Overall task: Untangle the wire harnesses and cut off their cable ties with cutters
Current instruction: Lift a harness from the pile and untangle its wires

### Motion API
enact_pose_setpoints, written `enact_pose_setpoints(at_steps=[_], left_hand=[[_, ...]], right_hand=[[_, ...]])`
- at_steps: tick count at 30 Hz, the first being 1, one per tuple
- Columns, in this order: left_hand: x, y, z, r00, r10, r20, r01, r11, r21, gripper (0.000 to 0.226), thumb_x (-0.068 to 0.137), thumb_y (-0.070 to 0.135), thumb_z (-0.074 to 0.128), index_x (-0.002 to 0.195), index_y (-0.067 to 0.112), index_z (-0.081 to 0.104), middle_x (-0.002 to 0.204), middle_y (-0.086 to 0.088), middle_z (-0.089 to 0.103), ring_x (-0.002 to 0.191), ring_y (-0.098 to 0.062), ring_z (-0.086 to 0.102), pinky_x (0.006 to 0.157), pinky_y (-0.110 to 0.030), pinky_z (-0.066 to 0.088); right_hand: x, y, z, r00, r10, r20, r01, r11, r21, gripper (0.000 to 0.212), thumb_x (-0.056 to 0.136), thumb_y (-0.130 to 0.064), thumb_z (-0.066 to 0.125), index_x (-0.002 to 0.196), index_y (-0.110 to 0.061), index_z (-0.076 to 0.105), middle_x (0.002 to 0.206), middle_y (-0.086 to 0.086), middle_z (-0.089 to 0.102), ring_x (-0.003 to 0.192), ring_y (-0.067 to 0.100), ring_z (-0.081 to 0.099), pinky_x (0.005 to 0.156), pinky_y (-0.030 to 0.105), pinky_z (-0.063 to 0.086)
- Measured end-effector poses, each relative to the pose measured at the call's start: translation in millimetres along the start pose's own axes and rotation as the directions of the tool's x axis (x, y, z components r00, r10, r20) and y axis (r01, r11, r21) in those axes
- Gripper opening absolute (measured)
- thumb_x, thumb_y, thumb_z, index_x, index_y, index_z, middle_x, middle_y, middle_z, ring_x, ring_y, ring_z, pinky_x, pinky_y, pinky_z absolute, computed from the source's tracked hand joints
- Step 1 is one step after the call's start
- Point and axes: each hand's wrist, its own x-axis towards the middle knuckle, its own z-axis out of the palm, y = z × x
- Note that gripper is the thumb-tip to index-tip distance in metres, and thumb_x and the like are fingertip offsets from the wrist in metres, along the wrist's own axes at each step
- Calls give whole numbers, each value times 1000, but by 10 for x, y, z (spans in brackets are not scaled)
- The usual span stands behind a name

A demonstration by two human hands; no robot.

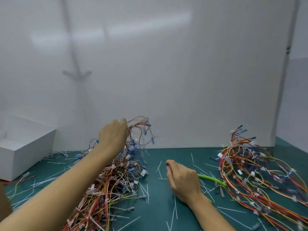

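My left hand (114,136) is raised above the table and grips a wire harness (143,129) whose red, white and blue-tipped wires dangle blurred to its right. Under that arm lies a big tangled pile of harnesses (113,184) with white cable ties. My right hand (181,179) hovers low over the green mat, fingers loosely curled, holding nothing. Just right of it lie the green-handled cutters (211,178), partly hidden by the hand. A second pile of harnesses (260,172) spreads at the right.
Several cut white cable-tie strips (160,170) litter the green mat (160,212). A white box (25,152) stands at the left. A white board (166,72) walls off the back of the table.
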Motion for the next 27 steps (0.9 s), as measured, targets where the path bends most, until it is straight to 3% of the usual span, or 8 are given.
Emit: enact_pose_setpoints(at_steps=[5,8,12,14,18,20,23,27], left_hand=[[307,43,-394,980,-72,183,136,920,-368,39,98,37,54,99,-2,61,88,-20,69,83,-36,67,77,-41,56],[386,177,-516,939,-74,335,311,597,-740,26,96,16,57,88,-8,60,92,-25,70,57,-27,69,53,-32,59],[401,394,-636,885,-43,464,466,97,-879,12,93,-1,54,97,-12,56,89,-24,67,48,-23,70,41,-20,51],[410,509,-687,884,-20,466,462,-104,-881,8,91,-7,55,97,-12,56,86,-24,64,55,-30,72,47,-24,56],[393,739,-773,910,43,412,400,-347,-848,10,92,-10,55,100,-14,56,94,-24,61,67,-34,73,57,-29,61],[401,839,-817,932,50,360,347,-418,-839,7,93,-9,54,98,-12,56,96,-21,61,66,-33,73,63,-31,62],[409,943,-907,951,46,304,284,-515,-809,5,94,-8,55,92,-10,58,95,-20,63,72,-33,74,75,-35,62],[436,1054,-1039,968,25,249,198,-687,-700,8,96,-10,50,92,-11,57,94,-22,62,87,-39,70,81,-39,60]], right_hand=[[42,18,-53,998,19,-61,-17,1000,26,26,91,-25,45,92,-13,68,58,-6,58,43,13,52,35,25,35],[98,43,-115,994,81,-80,-74,994,79,30,92,-25,45,95,-9,69,60,-4,61,46,13,55,36,25,39],[333,-22,-285,960,278,-46,-257,931,258,16,99,-19,51,96,-13,66,67,-5,61,53,14,54,48,28,41],[539,-52,-402,921,389,12,-352,819,453,14,101,-22,52,97,-18,65,74,-8,65,63,12,60,56,31,47],[865,-107,-707,837,455,304,-502,417,758,30,89,-53,55,106,-30,63,87,-8,74,74,6,68,59,25,52],[887,-121,-792,816,384,432,-570,407,714,55,76,-67,62,119,-32,58,102,-8,73,87,6,70,65,27,57],[877,-224,-791,738,326,591,-675,383,631,81,73,-48,83,138,-26,41,121,-2,67,105,14,68,87,42,59],[858,-409,-758,624,153,766,-779,37,626,71,76,-24,86,131,-10,44,109,11,74,96,25,74,86,35,60]])
